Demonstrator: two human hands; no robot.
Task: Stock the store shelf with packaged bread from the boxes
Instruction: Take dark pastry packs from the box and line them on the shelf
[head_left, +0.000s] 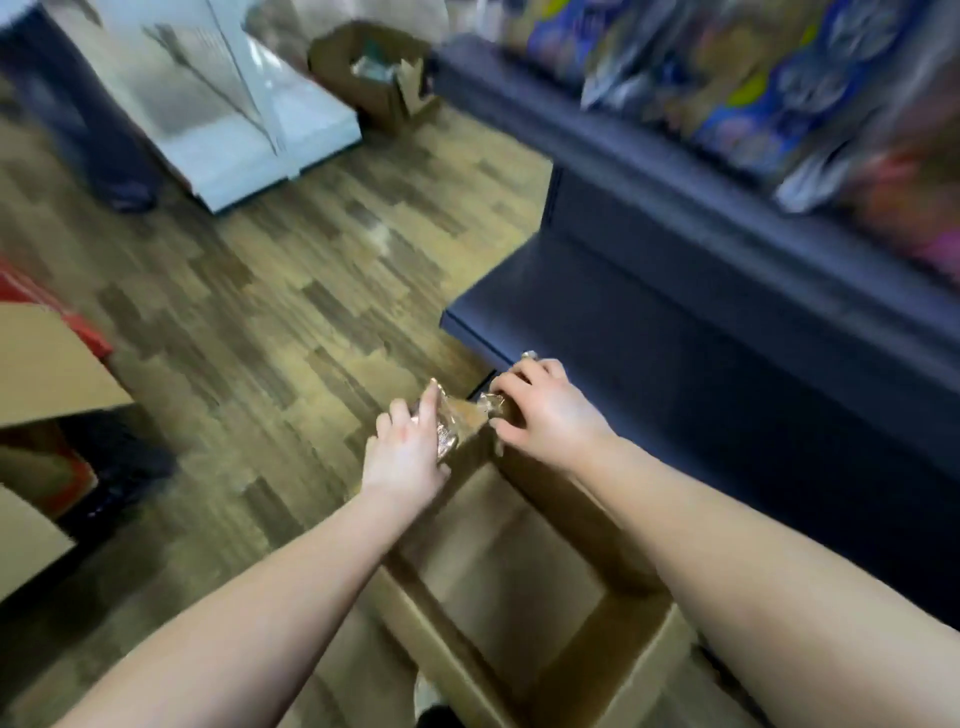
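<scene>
Open cardboard box (639, 660) on the floor right under both forearms, flaps up, inside looks brown and bare as far as I can see. Its far corner pokes up between the two hands and sits partly in front of what they hold.

Left grip (410, 457) is wrapped around a shiny bread packet (445, 441), with the packet's top end sticking out past the fingertips. Right grip (545, 410) is curled over a second packet (491, 402); only crinkled wrap shows at the fingers and above the knuckles. Both packets are just over the box's far corner, close together; can't tell if they touch.

The right grip is at the front corner of the lower shelf (597, 322), a dark board. On the upper shelf (623, 156) are colourful bags (727, 93), heavily blurred.

More cardboard boxes (47, 364) at left, with something red behind them. Wood-plank floor (285, 312). Further back, another open box (374, 78) with something shiny inside stands against the shelf end, and there's a white cabinet (234, 104) to its left.
</scene>
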